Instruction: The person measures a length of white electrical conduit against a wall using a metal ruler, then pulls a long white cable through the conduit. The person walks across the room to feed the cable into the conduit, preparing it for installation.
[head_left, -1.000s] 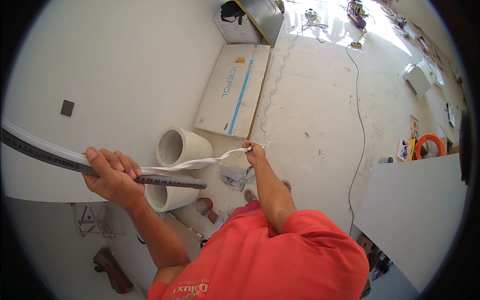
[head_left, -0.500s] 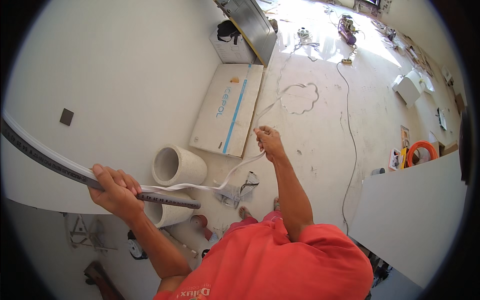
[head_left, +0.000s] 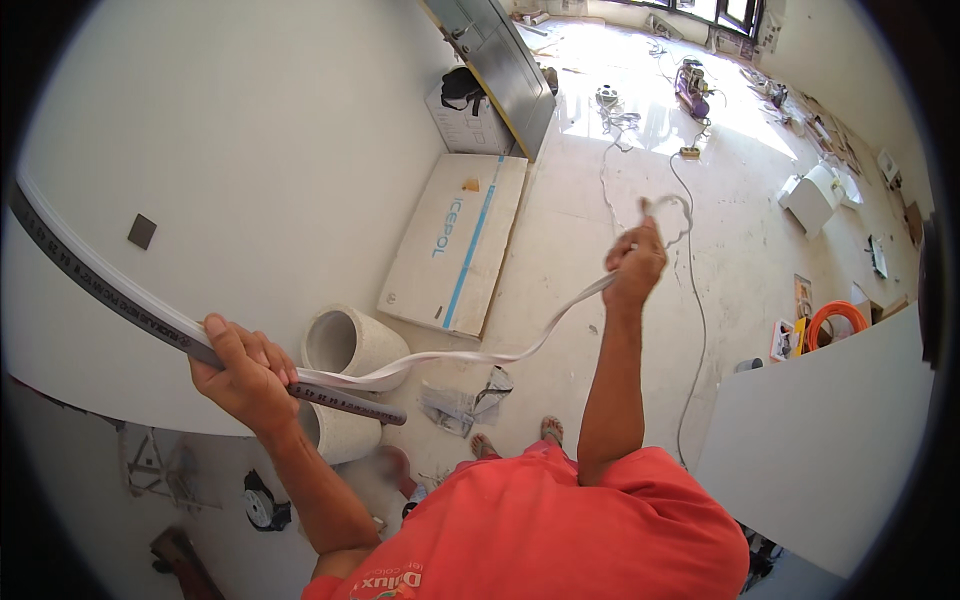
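Note:
A long curved grey pipe (head_left: 105, 290) comes in from the left, beside the pale wall, with its cut end below my left hand. My left hand (head_left: 245, 375) is wrapped round the pipe and a thin white flexible strip (head_left: 470, 356), pressing the two together. Along the pipe's upper side, left of that hand, the strip lies against it. From there the strip sags across to my right hand (head_left: 636, 265), which is closed on it at the middle right and slightly blurred. Past my right hand the strip loops and trails along the floor toward a small reel (head_left: 607, 96).
Two concrete cylinders (head_left: 375, 350) lie near the wall, below a large flat carton (head_left: 455, 240). A grey door panel (head_left: 490, 60) leans farther back. A purple machine (head_left: 690, 88) with a cable stands far off. At right are a white surface (head_left: 820, 440) and an orange coil (head_left: 836, 322).
My right hand has moved right and slightly farther away, and the strip between my hands is a longer span. My left hand stays on the pipe in nearly the same place.

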